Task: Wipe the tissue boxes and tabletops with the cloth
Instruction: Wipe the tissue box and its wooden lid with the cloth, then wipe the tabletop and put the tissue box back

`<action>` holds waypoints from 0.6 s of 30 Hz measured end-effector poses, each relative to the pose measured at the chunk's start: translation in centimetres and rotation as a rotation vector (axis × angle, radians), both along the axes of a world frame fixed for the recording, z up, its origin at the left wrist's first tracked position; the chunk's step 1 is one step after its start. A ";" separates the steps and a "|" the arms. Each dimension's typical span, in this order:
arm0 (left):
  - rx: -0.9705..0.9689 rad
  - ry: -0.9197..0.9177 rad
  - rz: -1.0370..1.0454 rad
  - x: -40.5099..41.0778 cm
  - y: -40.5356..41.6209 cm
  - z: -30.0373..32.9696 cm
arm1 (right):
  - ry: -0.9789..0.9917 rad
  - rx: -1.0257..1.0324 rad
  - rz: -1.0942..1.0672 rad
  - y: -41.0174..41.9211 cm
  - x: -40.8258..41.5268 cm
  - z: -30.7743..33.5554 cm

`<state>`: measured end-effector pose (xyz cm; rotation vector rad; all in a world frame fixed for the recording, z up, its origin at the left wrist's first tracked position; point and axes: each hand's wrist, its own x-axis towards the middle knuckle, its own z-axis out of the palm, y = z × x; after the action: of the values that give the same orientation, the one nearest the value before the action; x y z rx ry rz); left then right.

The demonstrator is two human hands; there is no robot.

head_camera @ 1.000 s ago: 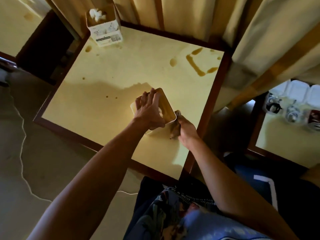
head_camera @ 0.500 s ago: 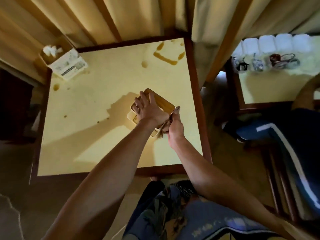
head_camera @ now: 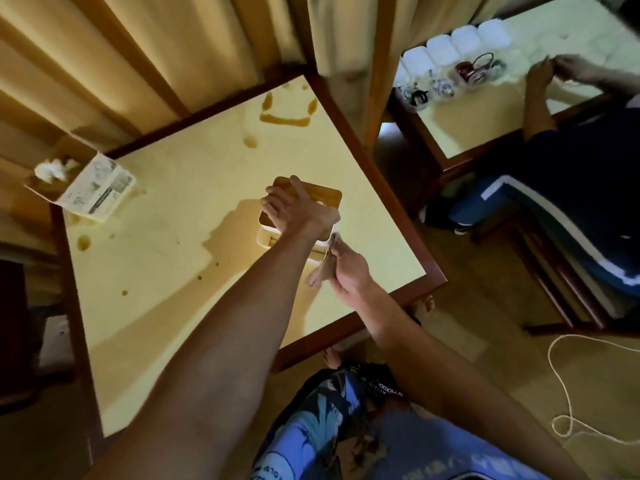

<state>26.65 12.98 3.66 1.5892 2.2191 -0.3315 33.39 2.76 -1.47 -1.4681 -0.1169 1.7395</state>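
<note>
under the left hand (head_camera: 298, 216) sits the tissue box (head_camera: 322, 197), cloth (head_camera: 329, 251) beside.

Dim warm light, soft motion blur, wide-angle bending at edges

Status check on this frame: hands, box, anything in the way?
Left hand holds the wood-lidded box steady. Right hand presses the cloth to its side. Brown spills on the tabletop; nothing blocking.
</note>
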 end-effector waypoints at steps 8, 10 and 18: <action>0.252 -0.276 -0.020 -2.1 -1.5 0.3 | 0.109 0.000 -0.075 0.9 6.5 4.3; 0.394 -0.450 -0.010 -2.3 -2.0 1.3 | 0.142 0.083 -0.095 1.6 6.8 5.9; -0.204 -1.603 0.625 -4.1 -5.2 3.6 | 0.189 0.221 0.119 3.6 6.4 10.1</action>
<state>22.53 7.79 7.28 0.4678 1.1302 0.6635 39.76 6.33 8.63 -1.1526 -0.2920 1.8862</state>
